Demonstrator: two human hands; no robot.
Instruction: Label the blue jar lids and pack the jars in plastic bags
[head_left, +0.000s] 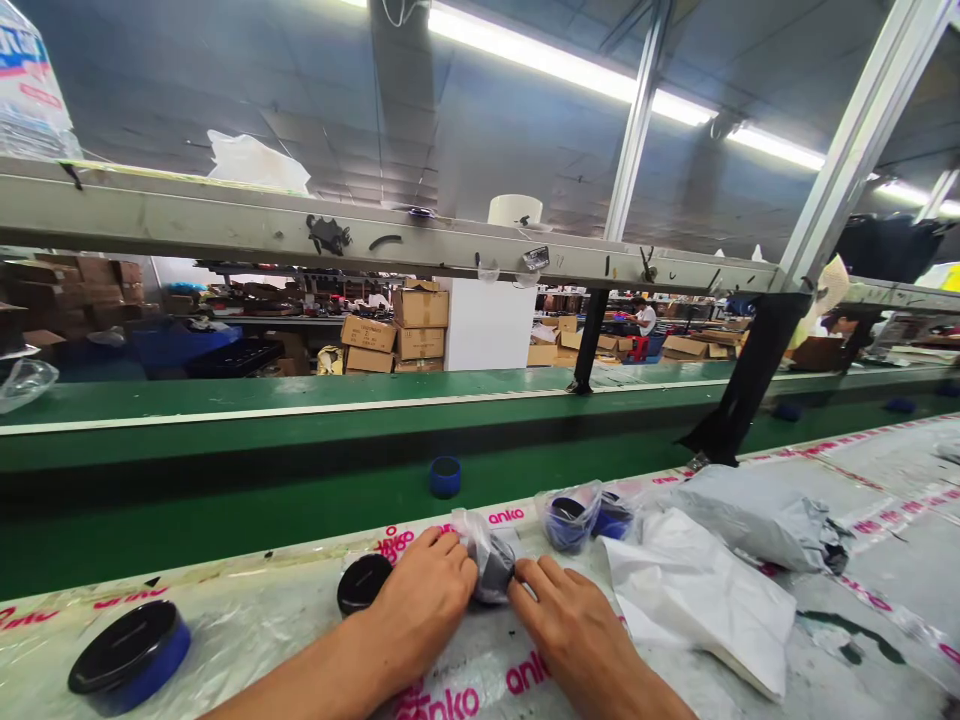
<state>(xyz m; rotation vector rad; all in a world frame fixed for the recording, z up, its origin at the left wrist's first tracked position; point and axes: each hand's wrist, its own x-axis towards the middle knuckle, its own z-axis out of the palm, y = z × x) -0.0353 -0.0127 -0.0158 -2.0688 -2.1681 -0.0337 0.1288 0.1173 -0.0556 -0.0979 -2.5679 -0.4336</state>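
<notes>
Between my two hands, on the plastic-covered bench, is a dark round piece in a clear plastic bag (491,565). My left hand (431,580) has its fingers closed on the bag's left side. My right hand (559,605) pinches its right edge with thumb and forefinger. A black-topped round piece (364,582) sits just left of my left hand, partly behind it. Farther left lies a larger-looking blue piece with a glossy black top (131,655). Two blue pieces in clear bags (568,522) rest beyond my right hand.
A green conveyor belt (300,510) runs behind the bench, carrying a small blue round piece (445,477). White sheets (697,590) and a grey plastic bag (757,515) lie at right. A metal shelf rail (420,240) crosses above; a black-wrapped post (757,370) stands at right.
</notes>
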